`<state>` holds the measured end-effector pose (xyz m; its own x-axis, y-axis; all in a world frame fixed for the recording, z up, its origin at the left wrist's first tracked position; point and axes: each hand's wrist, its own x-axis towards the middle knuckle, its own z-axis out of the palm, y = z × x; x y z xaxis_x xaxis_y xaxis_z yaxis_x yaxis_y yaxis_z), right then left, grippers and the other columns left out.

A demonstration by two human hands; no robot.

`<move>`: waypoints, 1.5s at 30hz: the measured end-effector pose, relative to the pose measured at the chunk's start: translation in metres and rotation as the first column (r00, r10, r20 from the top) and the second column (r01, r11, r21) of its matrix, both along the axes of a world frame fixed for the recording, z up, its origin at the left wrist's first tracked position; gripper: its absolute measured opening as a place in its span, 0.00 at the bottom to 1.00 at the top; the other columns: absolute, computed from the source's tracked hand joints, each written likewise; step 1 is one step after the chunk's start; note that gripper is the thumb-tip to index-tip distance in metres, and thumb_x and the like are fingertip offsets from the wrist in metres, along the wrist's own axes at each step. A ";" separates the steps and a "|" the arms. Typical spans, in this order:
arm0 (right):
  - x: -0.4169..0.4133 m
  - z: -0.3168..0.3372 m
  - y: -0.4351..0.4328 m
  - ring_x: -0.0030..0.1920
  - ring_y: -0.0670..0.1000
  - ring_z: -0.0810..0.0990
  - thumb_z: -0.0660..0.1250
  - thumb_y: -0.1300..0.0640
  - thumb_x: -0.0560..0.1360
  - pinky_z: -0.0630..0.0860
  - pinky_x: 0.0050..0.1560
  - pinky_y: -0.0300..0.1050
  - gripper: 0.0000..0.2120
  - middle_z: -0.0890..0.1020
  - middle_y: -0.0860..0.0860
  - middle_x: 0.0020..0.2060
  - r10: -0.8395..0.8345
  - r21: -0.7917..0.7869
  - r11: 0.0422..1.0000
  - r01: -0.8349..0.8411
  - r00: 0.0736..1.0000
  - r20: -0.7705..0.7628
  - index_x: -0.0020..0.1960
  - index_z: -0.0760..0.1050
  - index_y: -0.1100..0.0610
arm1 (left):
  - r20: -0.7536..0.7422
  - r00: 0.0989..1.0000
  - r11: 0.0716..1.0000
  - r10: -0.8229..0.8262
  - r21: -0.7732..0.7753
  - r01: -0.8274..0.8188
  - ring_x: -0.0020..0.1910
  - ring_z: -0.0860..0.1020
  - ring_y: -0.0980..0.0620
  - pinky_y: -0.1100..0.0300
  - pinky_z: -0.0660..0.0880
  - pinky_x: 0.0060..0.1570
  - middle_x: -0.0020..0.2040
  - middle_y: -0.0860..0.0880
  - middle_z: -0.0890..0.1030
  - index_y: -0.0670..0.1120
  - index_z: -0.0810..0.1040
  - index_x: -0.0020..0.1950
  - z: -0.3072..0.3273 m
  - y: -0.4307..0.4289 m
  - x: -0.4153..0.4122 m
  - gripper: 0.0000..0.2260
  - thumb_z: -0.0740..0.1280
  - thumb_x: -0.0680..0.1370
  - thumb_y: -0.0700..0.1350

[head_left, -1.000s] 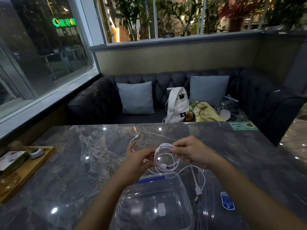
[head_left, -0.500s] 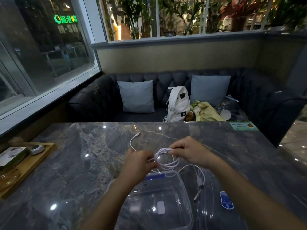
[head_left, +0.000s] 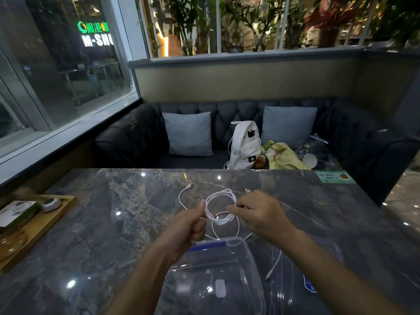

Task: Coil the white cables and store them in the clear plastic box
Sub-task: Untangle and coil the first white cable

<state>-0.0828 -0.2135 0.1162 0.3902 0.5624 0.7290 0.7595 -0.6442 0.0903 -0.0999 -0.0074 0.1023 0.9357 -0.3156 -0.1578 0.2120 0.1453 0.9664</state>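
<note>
A white cable coil [head_left: 221, 206] of a few loops hangs in the air above the marble table [head_left: 113, 223]. My left hand [head_left: 187, 228] pinches the coil's left side between thumb and fingers. My right hand [head_left: 261, 212] grips its right side. One loose end [head_left: 189, 185] trails over the table to the left, and another tail with a plug [head_left: 271, 272] hangs down to the right. The clear plastic box [head_left: 216, 283] stands open right below my hands, nearest to me, with nothing but a small white label in it.
The box's clear lid [head_left: 318, 280], with a blue sticker, lies to the right of the box. A wooden tray [head_left: 38, 230] with small items sits at the table's left edge. Behind the table is a dark sofa with two cushions and a white backpack [head_left: 244, 144].
The coil has turned from edge-on to an open ring between my hands. Both hands have shifted a little apart, and the hanging plug end has swung lower right.
</note>
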 end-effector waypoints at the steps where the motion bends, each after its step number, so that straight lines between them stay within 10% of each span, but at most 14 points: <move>1: 0.001 -0.004 0.001 0.27 0.52 0.76 0.73 0.69 0.64 0.69 0.28 0.40 0.08 0.81 0.53 0.29 -0.021 0.022 1.000 0.020 1.000 0.004 0.40 0.83 0.59 | 0.044 0.998 0.996 0.053 0.074 -0.056 0.21 0.56 0.58 0.61 0.50 0.26 0.22 0.56 0.59 0.49 0.75 0.33 0.000 -0.003 -0.002 0.15 0.63 0.72 0.59; 9: -0.008 -0.017 0.023 0.44 0.54 0.82 0.66 0.65 0.73 0.78 0.46 0.41 0.12 0.84 0.58 0.46 0.008 0.391 0.890 0.234 0.849 -0.528 0.57 0.77 0.63 | 0.119 0.925 0.925 0.362 0.075 -0.372 0.21 0.57 0.57 0.66 0.55 0.21 0.22 0.55 0.62 0.48 0.67 0.28 0.003 -0.026 -0.005 0.18 0.57 0.78 0.39; 13: -0.004 -0.015 0.039 0.39 0.48 0.80 0.66 0.57 0.74 0.71 0.37 0.28 0.12 0.83 0.52 0.39 0.125 0.554 0.702 0.448 0.689 -0.714 0.57 0.77 0.57 | 0.495 0.843 0.842 0.209 0.347 -0.413 0.25 0.63 0.59 0.64 0.62 0.27 0.27 0.53 0.67 0.40 0.72 0.37 0.002 -0.032 -0.018 0.11 0.59 0.79 0.41; 17: 0.004 -0.009 0.045 0.40 0.55 0.82 0.67 0.64 0.72 0.79 0.44 0.48 0.07 0.84 0.57 0.37 0.416 0.614 0.489 0.620 0.453 -0.788 0.40 0.80 0.54 | 0.681 0.731 0.668 -0.044 0.564 -0.485 0.27 0.68 0.51 0.56 0.63 0.31 0.26 0.54 0.67 0.48 0.67 0.38 -0.003 -0.038 -0.025 0.09 0.58 0.78 0.48; 25: 0.006 -0.007 0.035 0.29 0.45 0.77 0.67 0.67 0.72 0.71 0.30 0.35 0.06 0.79 0.52 0.29 0.377 0.455 0.694 0.558 0.257 -0.890 0.37 0.77 0.59 | 0.627 0.758 0.504 0.180 0.603 -0.618 0.35 0.72 0.46 0.53 0.68 0.36 0.40 0.47 0.72 0.44 0.71 0.39 -0.007 -0.035 -0.017 0.08 0.58 0.78 0.43; 30: 0.007 -0.008 0.031 0.29 0.45 0.78 0.68 0.66 0.71 0.71 0.29 0.35 0.06 0.79 0.53 0.30 0.415 0.472 0.742 0.476 0.228 -0.881 0.37 0.76 0.57 | 0.428 0.866 0.683 0.258 0.553 -0.477 0.31 0.70 0.54 0.63 0.66 0.31 0.32 0.51 0.73 0.45 0.71 0.38 -0.009 -0.033 -0.009 0.10 0.58 0.78 0.42; 34: 0.003 -0.011 0.029 0.40 0.51 0.79 0.74 0.57 0.67 0.77 0.41 0.47 0.17 0.80 0.50 0.42 0.134 0.327 0.874 0.358 0.469 -0.873 0.51 0.71 0.54 | 0.349 0.878 0.754 0.327 0.464 -0.465 0.30 0.70 0.54 0.57 0.66 0.32 0.30 0.50 0.73 0.45 0.72 0.37 -0.009 -0.031 -0.005 0.10 0.59 0.78 0.41; 38: -0.003 -0.009 0.029 0.40 0.51 0.75 0.75 0.54 0.64 0.71 0.33 0.44 0.24 0.74 0.53 0.47 -0.168 0.092 0.967 0.236 0.870 -0.464 0.55 0.68 0.50 | 0.341 0.880 0.786 0.330 0.417 -0.456 0.32 0.73 0.50 0.53 0.69 0.36 0.32 0.45 0.75 0.45 0.72 0.37 -0.009 -0.033 -0.007 0.09 0.59 0.77 0.40; 42: -0.002 -0.008 0.024 0.44 0.54 0.79 0.78 0.56 0.59 0.74 0.35 0.47 0.09 0.81 0.57 0.45 -0.191 -0.012 0.982 0.191 0.976 -0.103 0.35 0.79 0.54 | 0.296 0.892 0.831 0.342 0.349 -0.434 0.22 0.68 0.59 0.61 0.65 0.26 0.26 0.51 0.71 0.46 0.70 0.35 -0.009 -0.035 -0.008 0.11 0.60 0.77 0.39; 45: -0.005 -0.010 0.029 0.46 0.49 0.71 0.77 0.60 0.60 0.74 0.37 0.48 0.10 0.81 0.57 0.43 -0.203 0.136 0.967 0.216 0.973 -0.107 0.35 0.76 0.58 | 0.275 0.895 0.847 0.351 0.314 -0.429 0.19 0.66 0.60 0.66 0.62 0.21 0.24 0.53 0.72 0.46 0.70 0.34 -0.004 -0.035 -0.008 0.12 0.59 0.77 0.39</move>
<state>-0.0878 -0.1846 0.1064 0.5568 0.3515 0.7526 0.6069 -0.7907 -0.0798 -0.1080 -0.0419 0.0978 0.9921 0.1243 0.0144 0.0094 -0.1882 0.9821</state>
